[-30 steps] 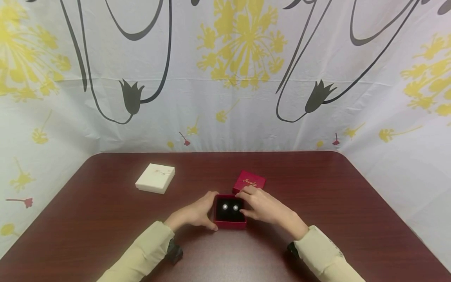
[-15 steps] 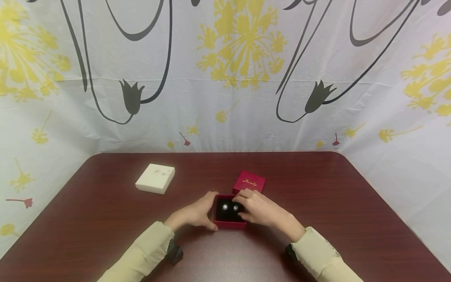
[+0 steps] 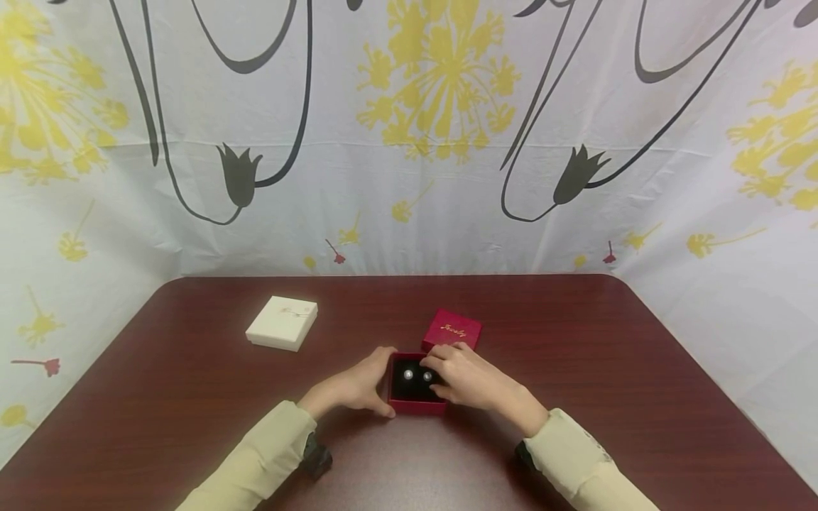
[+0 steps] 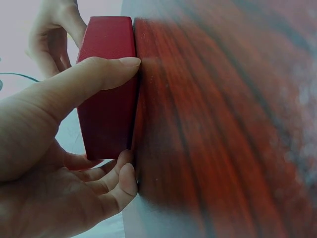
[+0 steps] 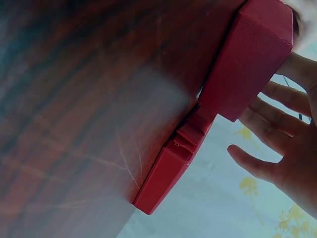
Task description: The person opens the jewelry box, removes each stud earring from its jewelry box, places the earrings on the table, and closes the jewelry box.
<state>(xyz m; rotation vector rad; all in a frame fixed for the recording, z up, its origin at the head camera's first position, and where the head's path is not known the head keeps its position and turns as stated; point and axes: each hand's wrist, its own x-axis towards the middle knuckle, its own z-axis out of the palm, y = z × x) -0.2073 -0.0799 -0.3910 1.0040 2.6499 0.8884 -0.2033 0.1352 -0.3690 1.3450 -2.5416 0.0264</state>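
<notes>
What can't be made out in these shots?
Head: right part of the black insert, behind the right hand.
Head: fine detail of the design on the white box, too small.
Both wrist views: the two pale studs, hidden by the red box walls.
Right wrist: part of the right hand, cut off by the right edge.

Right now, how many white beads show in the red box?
2: left bead and right bead, both on the black insert; the right hand, by the right bead, covers part of the insert and may hide more.
</notes>
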